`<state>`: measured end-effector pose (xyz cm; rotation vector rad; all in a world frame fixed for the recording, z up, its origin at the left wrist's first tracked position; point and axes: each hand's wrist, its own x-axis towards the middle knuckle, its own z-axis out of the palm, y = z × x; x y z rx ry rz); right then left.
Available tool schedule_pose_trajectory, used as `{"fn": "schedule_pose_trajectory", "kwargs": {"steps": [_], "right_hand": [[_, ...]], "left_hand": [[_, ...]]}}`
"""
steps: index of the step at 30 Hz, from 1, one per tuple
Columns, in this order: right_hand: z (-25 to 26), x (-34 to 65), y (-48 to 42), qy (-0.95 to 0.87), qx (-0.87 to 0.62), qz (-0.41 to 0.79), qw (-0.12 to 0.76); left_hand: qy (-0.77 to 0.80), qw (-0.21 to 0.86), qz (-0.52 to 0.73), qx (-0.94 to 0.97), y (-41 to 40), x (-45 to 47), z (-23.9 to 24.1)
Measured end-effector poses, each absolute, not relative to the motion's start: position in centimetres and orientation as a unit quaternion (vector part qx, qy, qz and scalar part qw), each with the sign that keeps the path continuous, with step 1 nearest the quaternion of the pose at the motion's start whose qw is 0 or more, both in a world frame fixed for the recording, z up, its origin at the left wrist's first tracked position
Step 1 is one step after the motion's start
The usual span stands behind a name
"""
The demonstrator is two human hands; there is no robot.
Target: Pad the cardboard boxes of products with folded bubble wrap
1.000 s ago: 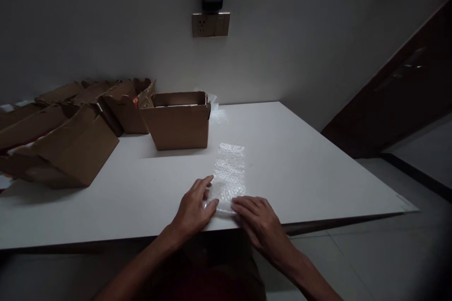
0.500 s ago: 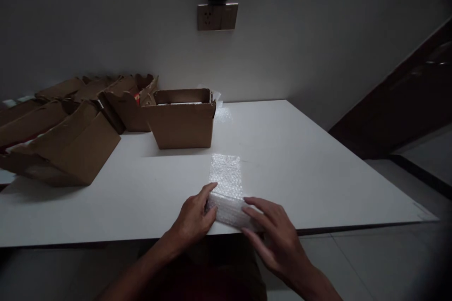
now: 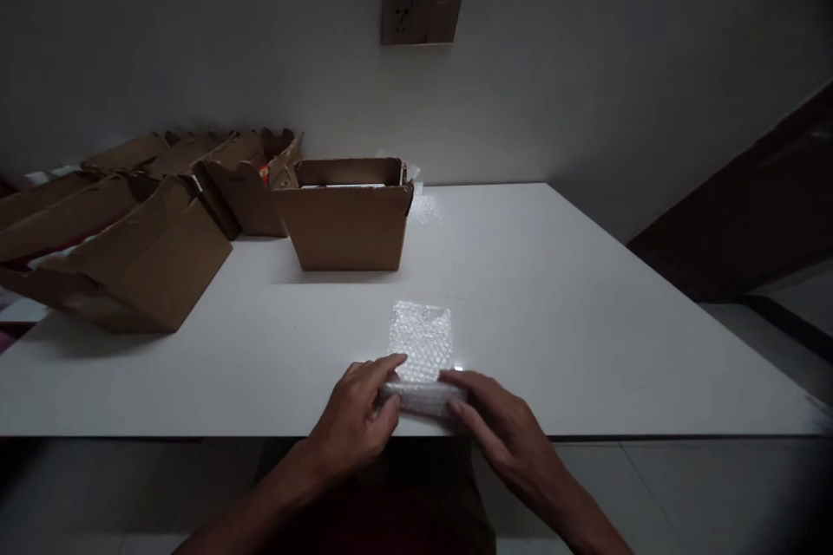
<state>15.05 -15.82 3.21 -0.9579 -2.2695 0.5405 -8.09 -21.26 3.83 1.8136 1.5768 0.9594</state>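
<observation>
At the far left, an open cardboard box (image 3: 186,256) leans on the worktop (image 3: 573,303), with more open cartons (image 3: 240,191) grouped behind it. Nearer the middle stands another open box (image 3: 348,230), upright, well beyond the hands. In front of it, at the near edge, the left hand (image 3: 351,416) has its grip closed on the left end of a clear bundle (image 3: 426,397), index finger over the far side and thumb against the near side. The bundle lies crosswise between the two hands, and a flat strip of bubble wrap (image 3: 420,334) extends from its far side, away from the person. To the right, the right hand (image 3: 514,429) has its grip closed around the bundle's other end, fingertips on top and thumb on the near face; its palm sits outside that end. Farther right, a dark door (image 3: 748,182) slants beyond the worktop.
</observation>
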Motion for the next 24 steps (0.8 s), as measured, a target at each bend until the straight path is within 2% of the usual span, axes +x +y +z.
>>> {"fn": "schedule_pose_trajectory", "kwargs": {"steps": [3,5,8,11,14,17,19,22,24], "right_hand": [[3.0,15.2,-15.9,-0.857,-0.358,0.060,0.367],[3.0,14.7,-15.6,-0.884,-0.324,0.005,0.337],[3.1,13.4,-14.6,-0.921,-0.291,-0.015,0.260],[3.1,12.6,-13.5,-0.926,-0.276,-0.011,0.256],[3.1,12.7,-13.3,-0.908,-0.287,0.050,0.301],[3.5,12.8,-14.2,-0.853,-0.352,0.181,0.340],[3.8,12.5,-15.0,-0.809,-0.397,0.276,0.334],[3.9,11.8,-15.9,-0.781,-0.399,0.379,0.295],[3.6,11.6,-16.0,-0.794,-0.383,0.358,0.307]], "left_hand": [[0.617,0.283,0.339,0.651,-19.2,-7.9,3.7],[0.628,0.264,0.327,0.655,-17.6,-7.8,3.5],[0.632,0.190,0.333,0.674,-16.3,-7.8,3.1],[0.618,0.159,0.384,0.668,-17.1,-8.1,2.8],[0.632,0.235,0.458,0.580,-20.0,-8.5,2.6],[0.609,0.408,0.538,0.417,-22.8,-8.3,2.5],[0.557,0.507,0.570,0.330,-23.9,-7.7,2.6],[0.530,0.557,0.573,0.283,-23.8,-6.7,3.1],[0.533,0.559,0.569,0.283,-23.3,-6.3,3.5]]}}
